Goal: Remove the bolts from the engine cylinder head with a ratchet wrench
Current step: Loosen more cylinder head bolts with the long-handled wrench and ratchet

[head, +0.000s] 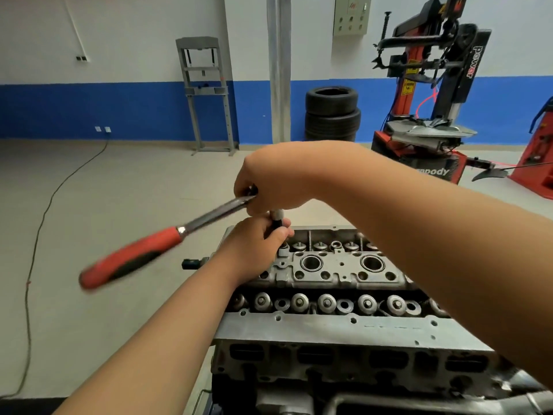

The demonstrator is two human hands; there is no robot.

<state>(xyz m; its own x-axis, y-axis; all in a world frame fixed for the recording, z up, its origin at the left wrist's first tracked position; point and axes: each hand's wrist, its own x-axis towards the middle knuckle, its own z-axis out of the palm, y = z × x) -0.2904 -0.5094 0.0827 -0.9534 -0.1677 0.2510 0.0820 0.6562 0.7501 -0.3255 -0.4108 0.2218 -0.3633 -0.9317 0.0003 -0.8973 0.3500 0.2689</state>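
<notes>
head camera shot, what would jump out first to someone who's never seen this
The red-and-black ratchet wrench stands out first, its blurred handle slanting toward the lower left while the right hand grips its head end. Just beneath, the left hand holds the extension bar upright over the far left end of the grey cylinder head. Behind, a red tyre changer fills the upper right.

Ratchet wrench (pixel 131 255) handle motion-blurred; head hidden under right hand (pixel 269 182) — bolt unseen.

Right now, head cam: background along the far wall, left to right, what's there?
Grey press frame → grey wall pillar → stacked tyres → red and black tyre changer.
</notes>
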